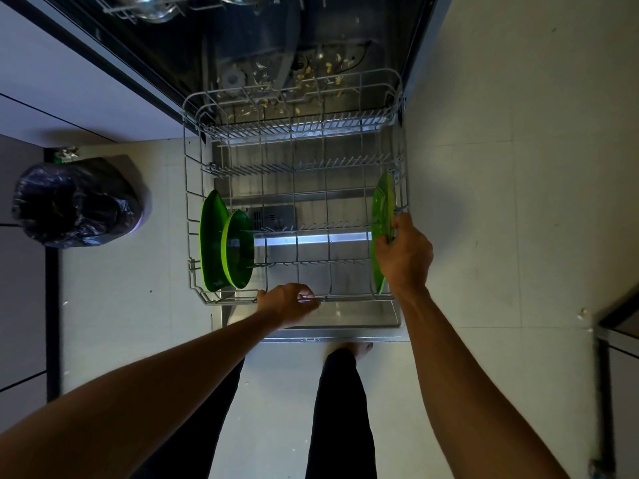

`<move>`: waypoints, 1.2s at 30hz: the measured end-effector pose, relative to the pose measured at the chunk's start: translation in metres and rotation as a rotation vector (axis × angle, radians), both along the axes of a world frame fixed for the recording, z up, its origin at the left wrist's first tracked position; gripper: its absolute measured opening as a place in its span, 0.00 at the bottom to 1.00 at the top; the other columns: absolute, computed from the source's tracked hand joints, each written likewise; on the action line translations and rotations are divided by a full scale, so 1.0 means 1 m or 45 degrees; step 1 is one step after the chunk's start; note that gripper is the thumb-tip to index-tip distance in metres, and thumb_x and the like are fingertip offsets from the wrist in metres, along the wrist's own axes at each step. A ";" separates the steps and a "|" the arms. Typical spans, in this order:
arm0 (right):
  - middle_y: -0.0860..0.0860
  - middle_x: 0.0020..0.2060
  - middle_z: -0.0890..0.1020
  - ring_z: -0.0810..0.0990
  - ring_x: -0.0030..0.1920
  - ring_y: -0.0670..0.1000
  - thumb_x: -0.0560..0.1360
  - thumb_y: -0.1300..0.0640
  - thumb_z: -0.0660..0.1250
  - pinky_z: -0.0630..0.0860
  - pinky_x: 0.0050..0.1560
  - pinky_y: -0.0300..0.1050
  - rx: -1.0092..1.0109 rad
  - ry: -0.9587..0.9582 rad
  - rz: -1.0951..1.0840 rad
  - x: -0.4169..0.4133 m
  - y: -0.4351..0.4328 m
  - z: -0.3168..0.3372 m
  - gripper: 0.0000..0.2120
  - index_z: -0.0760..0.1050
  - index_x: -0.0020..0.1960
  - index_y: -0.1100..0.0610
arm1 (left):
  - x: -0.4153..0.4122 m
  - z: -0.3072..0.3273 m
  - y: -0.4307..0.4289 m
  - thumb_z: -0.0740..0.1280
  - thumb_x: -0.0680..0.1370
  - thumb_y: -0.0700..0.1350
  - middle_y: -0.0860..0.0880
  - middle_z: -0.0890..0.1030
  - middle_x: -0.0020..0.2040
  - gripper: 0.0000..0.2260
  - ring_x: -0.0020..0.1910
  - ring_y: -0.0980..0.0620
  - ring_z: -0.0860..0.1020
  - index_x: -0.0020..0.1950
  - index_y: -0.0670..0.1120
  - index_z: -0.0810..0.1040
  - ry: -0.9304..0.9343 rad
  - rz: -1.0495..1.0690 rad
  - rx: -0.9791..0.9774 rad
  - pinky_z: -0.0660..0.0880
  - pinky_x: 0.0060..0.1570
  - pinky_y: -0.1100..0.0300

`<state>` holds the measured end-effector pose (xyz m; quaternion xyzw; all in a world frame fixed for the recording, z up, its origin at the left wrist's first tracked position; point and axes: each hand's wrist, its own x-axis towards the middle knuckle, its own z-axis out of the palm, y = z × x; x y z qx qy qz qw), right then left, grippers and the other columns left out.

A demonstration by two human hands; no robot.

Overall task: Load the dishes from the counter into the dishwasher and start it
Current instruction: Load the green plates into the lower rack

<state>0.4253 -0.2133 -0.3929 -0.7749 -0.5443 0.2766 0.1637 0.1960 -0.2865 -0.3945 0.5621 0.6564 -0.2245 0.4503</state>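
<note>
The dishwasher's lower rack (294,174) is pulled out over the open door (345,319). A large green plate (209,243) and a smaller green bowl (238,250) stand on edge at the rack's left side. At the right side a light green plate (380,209) stands upright between the tines, and my right hand (404,254) grips its rim. My left hand (287,302) curls round the rack's front wire rail. The tub floor behind shows scattered food scraps (311,81).
A bin lined with a black bag (76,202) stands on the floor at the left. The upper rack (155,8) with metal ware shows at the top edge. Pale cabinet fronts (52,81) lie to the left, and tiled floor (501,202) spreads to the right. My legs (339,409) stand before the door.
</note>
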 end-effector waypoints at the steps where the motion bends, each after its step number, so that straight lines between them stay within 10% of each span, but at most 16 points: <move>1: 0.53 0.41 0.84 0.83 0.38 0.54 0.76 0.52 0.73 0.77 0.37 0.42 0.001 0.003 0.000 0.001 0.001 0.001 0.12 0.74 0.53 0.56 | 0.001 0.001 0.000 0.61 0.78 0.65 0.56 0.79 0.64 0.18 0.64 0.52 0.74 0.61 0.57 0.78 0.003 -0.007 -0.004 0.62 0.64 0.46; 5: 0.53 0.37 0.81 0.76 0.35 0.52 0.75 0.55 0.73 0.61 0.30 0.34 0.030 -0.071 0.077 0.010 0.012 0.007 0.09 0.76 0.49 0.57 | -0.001 0.002 0.001 0.59 0.78 0.66 0.55 0.78 0.65 0.20 0.65 0.51 0.74 0.62 0.57 0.78 0.000 -0.038 -0.036 0.62 0.65 0.45; 11: 0.52 0.38 0.82 0.81 0.35 0.53 0.75 0.53 0.73 0.78 0.38 0.44 -0.001 0.019 0.125 0.022 0.018 0.002 0.10 0.74 0.47 0.57 | -0.004 0.002 0.002 0.59 0.78 0.67 0.55 0.78 0.66 0.21 0.66 0.50 0.73 0.62 0.57 0.79 -0.020 -0.048 -0.051 0.63 0.64 0.46; 36: 0.55 0.42 0.83 0.82 0.40 0.56 0.77 0.51 0.72 0.78 0.41 0.46 -0.207 0.128 -0.004 0.012 -0.031 -0.028 0.11 0.74 0.50 0.58 | -0.005 0.000 0.004 0.61 0.78 0.66 0.55 0.80 0.64 0.20 0.65 0.50 0.74 0.61 0.56 0.80 -0.046 -0.019 -0.040 0.66 0.65 0.47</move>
